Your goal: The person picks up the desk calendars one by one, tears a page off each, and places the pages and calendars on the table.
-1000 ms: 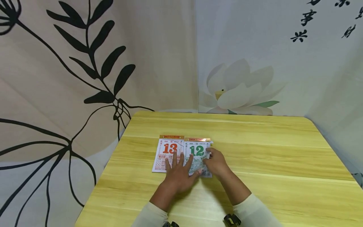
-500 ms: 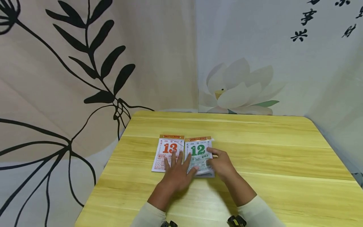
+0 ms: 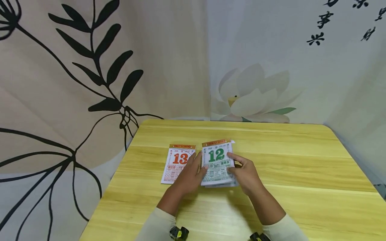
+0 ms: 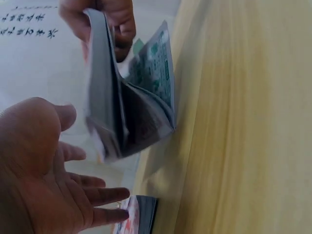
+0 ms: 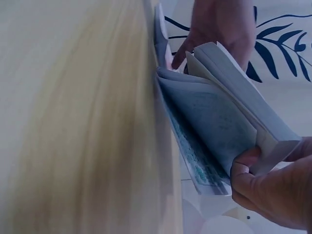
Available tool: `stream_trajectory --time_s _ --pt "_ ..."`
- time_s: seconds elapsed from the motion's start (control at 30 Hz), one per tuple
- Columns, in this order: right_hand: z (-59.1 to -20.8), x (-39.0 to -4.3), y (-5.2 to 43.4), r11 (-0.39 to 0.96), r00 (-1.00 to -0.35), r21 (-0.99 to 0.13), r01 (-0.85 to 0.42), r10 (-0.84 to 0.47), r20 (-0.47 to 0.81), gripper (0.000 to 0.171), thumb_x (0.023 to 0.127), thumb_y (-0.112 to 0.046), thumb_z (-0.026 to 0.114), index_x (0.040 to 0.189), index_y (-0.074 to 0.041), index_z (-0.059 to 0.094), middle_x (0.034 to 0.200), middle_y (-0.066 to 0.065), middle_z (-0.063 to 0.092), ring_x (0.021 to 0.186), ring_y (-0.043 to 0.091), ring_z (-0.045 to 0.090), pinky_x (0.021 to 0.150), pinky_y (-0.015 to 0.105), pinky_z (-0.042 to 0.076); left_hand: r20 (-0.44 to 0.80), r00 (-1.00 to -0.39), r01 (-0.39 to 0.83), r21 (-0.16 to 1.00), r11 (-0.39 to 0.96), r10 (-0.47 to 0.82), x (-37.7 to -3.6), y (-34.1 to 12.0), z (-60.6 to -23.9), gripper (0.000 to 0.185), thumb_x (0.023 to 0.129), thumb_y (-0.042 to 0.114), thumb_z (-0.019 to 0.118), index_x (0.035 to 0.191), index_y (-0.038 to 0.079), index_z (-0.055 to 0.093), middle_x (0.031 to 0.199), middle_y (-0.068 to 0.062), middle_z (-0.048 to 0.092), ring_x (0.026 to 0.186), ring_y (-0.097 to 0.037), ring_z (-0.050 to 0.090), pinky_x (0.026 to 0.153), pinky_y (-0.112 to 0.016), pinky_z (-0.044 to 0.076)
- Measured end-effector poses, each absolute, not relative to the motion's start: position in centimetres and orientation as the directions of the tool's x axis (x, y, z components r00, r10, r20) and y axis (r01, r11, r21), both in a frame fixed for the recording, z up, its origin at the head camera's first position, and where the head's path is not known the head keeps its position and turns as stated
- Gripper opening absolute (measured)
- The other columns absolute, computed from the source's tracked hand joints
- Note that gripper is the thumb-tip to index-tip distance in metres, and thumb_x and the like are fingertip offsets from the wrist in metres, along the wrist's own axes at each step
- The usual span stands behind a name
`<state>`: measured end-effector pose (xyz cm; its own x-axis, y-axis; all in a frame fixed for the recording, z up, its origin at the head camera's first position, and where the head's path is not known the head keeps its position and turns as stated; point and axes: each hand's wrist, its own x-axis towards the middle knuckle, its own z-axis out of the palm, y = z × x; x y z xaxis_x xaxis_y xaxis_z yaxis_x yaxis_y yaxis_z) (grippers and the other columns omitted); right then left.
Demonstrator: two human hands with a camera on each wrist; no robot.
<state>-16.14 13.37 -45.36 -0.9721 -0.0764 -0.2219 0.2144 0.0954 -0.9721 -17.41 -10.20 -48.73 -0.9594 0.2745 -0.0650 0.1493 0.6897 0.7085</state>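
Note:
My right hand (image 3: 246, 174) grips the right edge of a thick tear-off calendar (image 3: 216, 160) whose top page shows a green 12. In the right wrist view, thumb and curled fingers hold the block, lifted off the table, while several lower pages (image 5: 209, 112) fan away beneath it. At its left side is my left hand (image 3: 189, 175); the left wrist view shows its fingers spread and relaxed, apart from the block. Behind that hand lies a second tear-off calendar (image 3: 180, 158) with a red 13, partly covered by the fingers in the head view.
Both calendars are on or over a light wooden table (image 3: 301, 174). Hanging cloth (image 3: 172, 60) with black leaf prints and a pale lotus (image 3: 256, 93) stands behind the table's far edge.
The right hand has lifted the 12 calendar and shifted it right, away from the 13 calendar. The left hand has come off the 13 calendar's face and turned sideways towards the 12 calendar.

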Motion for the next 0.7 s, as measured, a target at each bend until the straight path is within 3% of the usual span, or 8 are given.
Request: stream_trajectory --time_s 0.13,0.3,0.43,0.5,0.57,0.63,0.7 --pt "-44.6 -15.6 13.5 0.055 -0.971 -0.973 0.225 -0.074 -0.229 0.063 0.102 0.010 0.063 0.161 -0.011 0.054 0.175 0.020 0.036 0.157 0.047 0.044 0.087 0.022 0.060 -0.028 -0.963 0.131 0.822 0.554 0.269 -18.4 -9.9 -48.6 0.062 0.118 0.047 0.043 0.173 0.021 0.033 0.179 -0.023 0.023 0.162 -0.051 0.033 0.125 -0.074 0.035" --pt "-44.3 -15.3 13.4 0.004 -0.969 -0.970 0.242 -0.057 -0.242 0.064 0.102 0.011 0.062 0.161 -0.013 0.055 0.166 0.021 0.050 0.144 0.039 0.060 0.082 0.024 0.062 0.013 -0.963 0.138 0.881 0.453 0.268 -19.3 -9.5 -48.5 0.053 0.118 0.044 0.044 0.164 0.018 0.046 0.172 -0.019 0.037 0.155 -0.045 0.043 0.123 -0.070 0.040" --pt "-44.0 -15.0 13.6 -0.019 -0.970 -0.971 0.239 -0.052 -0.238 0.064 0.102 0.010 0.062 0.160 -0.014 0.056 0.160 0.021 0.054 0.133 0.028 0.067 0.083 0.025 0.063 -0.050 -0.974 0.018 0.956 0.292 0.221 -20.1 -9.3 -48.7 0.045 0.118 0.045 0.045 0.158 0.026 0.053 0.170 -0.010 0.043 0.153 -0.039 0.047 0.122 -0.062 0.044" --pt "-43.8 -14.8 13.7 -0.034 -0.971 -0.972 0.233 -0.062 -0.231 0.064 0.101 0.010 0.062 0.160 -0.014 0.056 0.160 0.021 0.055 0.129 0.024 0.068 0.083 0.025 0.063 -0.089 -0.978 -0.061 0.987 0.152 0.189 -20.6 -9.2 -48.8 0.042 0.117 0.045 0.047 0.154 0.027 0.057 0.163 -0.003 0.051 0.145 -0.029 0.054 0.118 -0.050 0.048" --pt "-43.5 -14.6 13.8 -0.051 -0.971 -0.972 0.228 -0.083 -0.223 0.064 0.102 0.011 0.062 0.161 -0.013 0.055 0.160 0.021 0.054 0.127 0.020 0.069 0.084 0.024 0.063 -0.109 -0.982 -0.110 0.994 0.003 0.156 -21.0 -9.1 -48.8 0.039 0.117 0.043 0.049 0.149 0.025 0.061 0.139 -0.001 0.062 0.120 -0.020 0.061 0.102 -0.037 0.051" --pt "-43.4 -14.4 14.0 -0.070 -0.971 -0.973 0.222 -0.105 -0.214 0.064 0.101 0.011 0.061 0.161 -0.011 0.054 0.161 0.022 0.054 0.125 0.019 0.070 0.084 0.025 0.063 -0.098 -0.985 -0.119 0.983 -0.141 0.142 -21.4 -8.9 -48.9 0.036 0.117 0.037 0.051 0.146 0.018 0.062 0.121 0.003 0.063 0.104 -0.013 0.058 0.092 -0.028 0.047" --pt "-43.3 -14.2 14.1 -0.086 -0.971 -0.972 0.218 -0.122 -0.207 0.065 0.101 0.011 0.061 0.162 -0.009 0.053 0.160 0.024 0.054 0.123 0.019 0.071 0.085 0.027 0.064 -0.082 -0.988 -0.112 0.966 -0.232 0.133 -21.6 -8.7 -48.9 0.030 0.117 0.032 0.054 0.140 0.016 0.063 0.111 0.009 0.062 0.098 -0.006 0.055 0.087 -0.022 0.044"
